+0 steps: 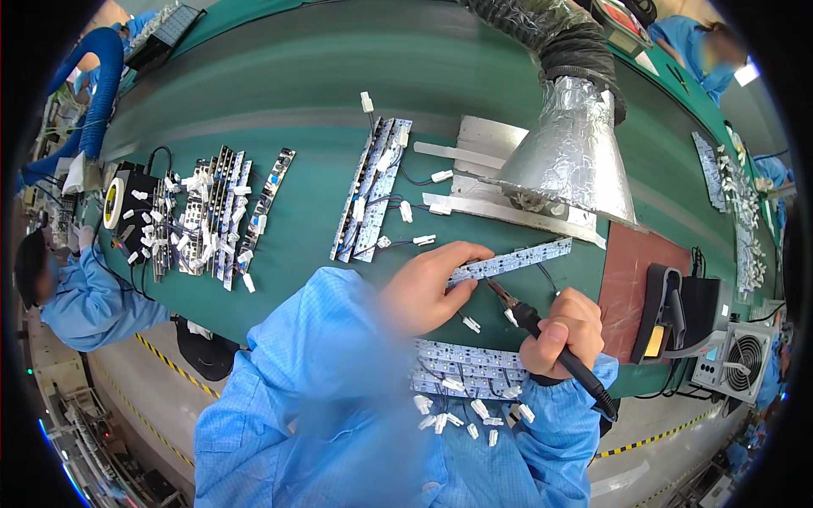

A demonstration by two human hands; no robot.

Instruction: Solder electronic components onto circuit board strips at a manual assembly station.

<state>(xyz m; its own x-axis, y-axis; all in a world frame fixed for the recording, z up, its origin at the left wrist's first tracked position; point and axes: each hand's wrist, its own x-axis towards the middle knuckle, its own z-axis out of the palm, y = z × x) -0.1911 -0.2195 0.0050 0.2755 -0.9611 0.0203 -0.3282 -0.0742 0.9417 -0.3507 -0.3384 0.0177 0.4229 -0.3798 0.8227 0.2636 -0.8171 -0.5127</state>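
Observation:
My left hand [434, 288] pinches the left end of a narrow white LED circuit board [525, 260], which slants up to the right above the green mat. My right hand [567, 333] is wrapped round the black handle of a soldering iron [527, 319]. The iron's tip reaches the board's lower edge beside my left fingertips; whether it touches is too small to tell. Thin wires with white connectors hang from the board. Between my forearms, at the table's near edge, lie several similar LED boards [470, 366] in rows, their white connectors [457, 416] hanging toward me.
A foil-covered fume hood [576, 152] stands over metal plates [491, 140] beyond my hands. More LED boards [373, 190] lie left of it, and a larger group [224, 216] farther left. A soldering-iron stand [665, 313] sits right on a reddish mat [625, 271]. Co-workers sit nearby.

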